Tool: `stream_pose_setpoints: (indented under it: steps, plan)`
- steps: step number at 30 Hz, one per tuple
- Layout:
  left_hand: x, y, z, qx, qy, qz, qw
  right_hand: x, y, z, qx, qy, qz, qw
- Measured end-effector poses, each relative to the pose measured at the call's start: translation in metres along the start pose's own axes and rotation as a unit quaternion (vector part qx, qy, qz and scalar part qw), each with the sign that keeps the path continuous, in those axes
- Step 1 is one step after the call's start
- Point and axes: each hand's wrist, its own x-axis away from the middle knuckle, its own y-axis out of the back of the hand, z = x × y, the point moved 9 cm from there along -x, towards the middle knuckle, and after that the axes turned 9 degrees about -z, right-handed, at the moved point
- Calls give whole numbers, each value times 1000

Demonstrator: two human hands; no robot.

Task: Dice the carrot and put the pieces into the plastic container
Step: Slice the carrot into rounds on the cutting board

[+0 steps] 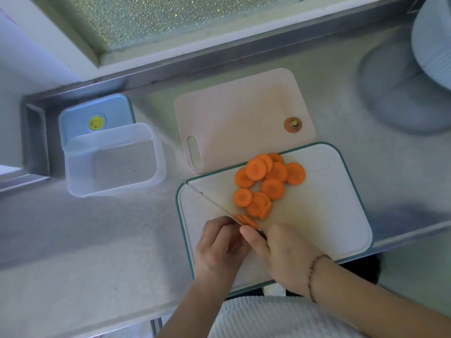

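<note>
Head view: right hand (284, 254) clamped on knife (214, 203), blade running up-left from it across board (341, 215). Left hand (219, 250) just left of blade, fingers curled on carrot stub (235, 240), mostly hidden. Fresh slices (246, 221) against blade at fingertips; slice pile (266, 181) beyond hands. Open container (114, 162) far up-left of left hand, lid (95, 118) behind it. Pink board (244, 113) beyond pile, carrot top (292, 123) on it.

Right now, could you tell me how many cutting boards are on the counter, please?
2. The white cutting board with the green rim lies nearest the person, bearing the carrot slices. The pink cutting board lies behind it, its near edge tucked under the white one. None seems hidden.
</note>
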Motion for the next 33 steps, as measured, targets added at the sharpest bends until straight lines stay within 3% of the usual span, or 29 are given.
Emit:
stream_pose_setpoints:
  steps: [4, 9, 13, 17, 22, 26, 30, 33]
  plan:
    - [4, 1, 3, -19, -11, -7, 1000, -20, -16, 2, -29, 20, -21, 999]
    - [2, 0, -1, -16, -4, 20, 1000, -37, -2, -2, -65, 41, 18, 997]
    - [4, -3, -1, -21, -1, 54, 998, -50, 14, 3, -101, -4, 61, 993]
    - [2, -1, 1, -16, 17, 63, 998, -41, 18, -1, -267, -128, 144, 944]
    - [9, 0, 3, -25, 19, 70, 997, -21, 35, 0, -369, -168, 151, 902]
    - [11, -1, 1, -34, 7, 79, 996, 6, 39, -1, -315, -127, 132, 931]
    - [9, 1, -1, -29, -10, 63, 998, 26, 36, -3, -143, -26, 44, 988]
    - [10, 3, -3, -26, -18, 54, 998, 34, 21, -11, -85, 1, 24, 996]
